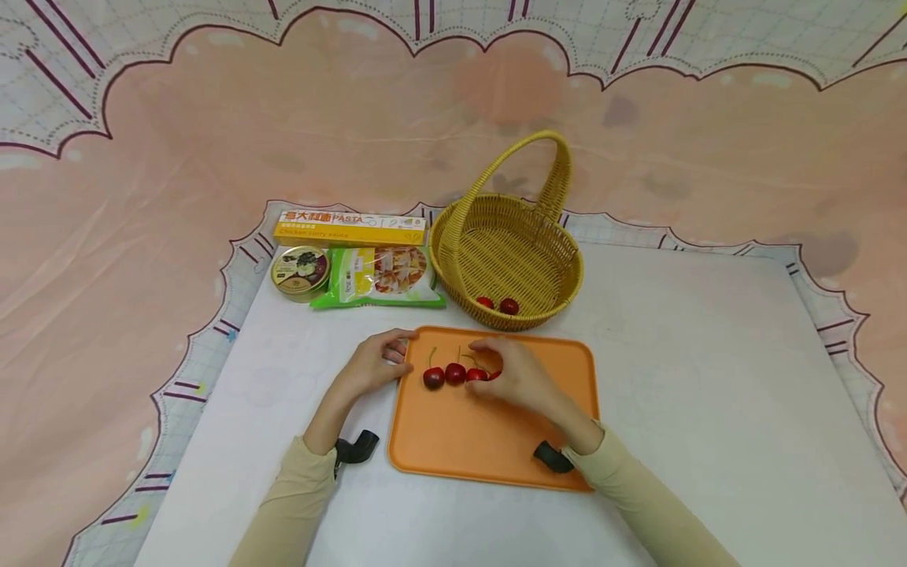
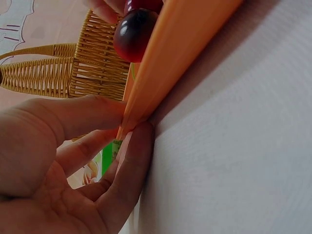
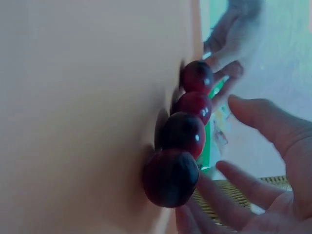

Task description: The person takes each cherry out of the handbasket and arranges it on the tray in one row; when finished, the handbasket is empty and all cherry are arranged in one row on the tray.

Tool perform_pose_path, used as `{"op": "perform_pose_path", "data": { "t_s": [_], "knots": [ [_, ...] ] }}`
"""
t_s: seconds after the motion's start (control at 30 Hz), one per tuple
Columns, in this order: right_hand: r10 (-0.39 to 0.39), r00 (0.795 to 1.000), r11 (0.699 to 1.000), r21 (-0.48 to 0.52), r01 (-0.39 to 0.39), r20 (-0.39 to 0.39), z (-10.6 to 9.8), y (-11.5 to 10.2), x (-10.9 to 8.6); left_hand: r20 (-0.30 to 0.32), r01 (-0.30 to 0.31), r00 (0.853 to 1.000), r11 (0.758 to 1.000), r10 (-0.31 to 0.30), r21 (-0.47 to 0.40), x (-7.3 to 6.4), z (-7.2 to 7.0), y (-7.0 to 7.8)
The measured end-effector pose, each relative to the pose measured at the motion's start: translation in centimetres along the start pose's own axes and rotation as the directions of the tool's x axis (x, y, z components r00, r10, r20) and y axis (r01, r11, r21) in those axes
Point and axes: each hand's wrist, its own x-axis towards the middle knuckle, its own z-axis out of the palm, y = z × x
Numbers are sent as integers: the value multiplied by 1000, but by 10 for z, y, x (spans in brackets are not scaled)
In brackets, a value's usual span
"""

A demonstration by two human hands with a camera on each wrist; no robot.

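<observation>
Several dark red cherries (image 1: 434, 378) with stems stand in a row on an orange tray (image 1: 460, 441). At the tray's left edge, my left hand (image 1: 374, 364) holds the rim between thumb and fingers; the left wrist view shows the thumb (image 2: 92, 113) on the rim. Above the right end of the row is my right hand (image 1: 516, 374), thumb and fingers spread apart. In the right wrist view, its fingertips come close to the nearest cherry (image 3: 170, 178); whether they touch it is hard to tell. From the head, this hand partly hides the rightmost cherry.
Behind the tray stands a yellow wicker basket (image 1: 453, 295) with a tall handle and two cherries (image 1: 509, 306) inside. Left of it lie a pasta box (image 1: 350, 229), a round tin (image 1: 301, 272) and a green-edged food packet (image 1: 383, 276), all on a white tabletop (image 1: 708, 378).
</observation>
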Motion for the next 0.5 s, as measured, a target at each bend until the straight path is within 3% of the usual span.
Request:
{"op": "perform_pose_path", "data": {
  "t_s": [0.1, 0.23, 0.5],
  "knots": [
    [-82, 995, 990, 123, 75, 56, -2, 4, 2, 3, -7, 1000, 1000, 7, 2, 1, 0, 0],
    [-162, 979, 971, 195, 137, 121, -4, 7, 3, 4, -13, 1000, 1000, 13, 2, 1, 0, 0],
    [-186, 962, 964, 226, 139, 202, -1, 9, 4, 5, -19, 1000, 1000, 19, -6, -1, -1, 0]
  ]
}}
